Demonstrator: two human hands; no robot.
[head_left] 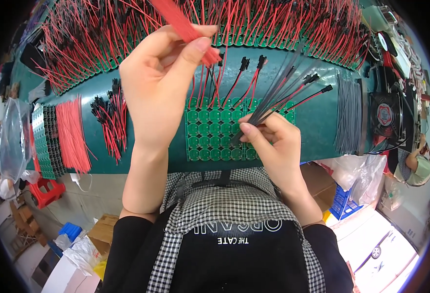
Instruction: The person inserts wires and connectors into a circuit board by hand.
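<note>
My left hand (158, 83) is raised over the bench, its fingers closed round a bundle of red wires (180, 22). Lower and to the right, my right hand (276, 139) pinches a fanned bundle of black wires (268, 93). Beneath the right hand lies a panel of round green circuit boards (210, 132), flat on the green bench mat. Red and black leads with black connectors (244, 63) rise from the panel's far edge. The right hand and its wires cover part of the panel's right side.
Rows of wired boards (127, 39) fill the far side. To the left lie connector leads (110, 119), a red wire pile (71, 134) and stacked green panels (44, 141). A black wire pile (349, 112) and a small fan (386, 119) are on the right. Another person (415, 161) is at far right.
</note>
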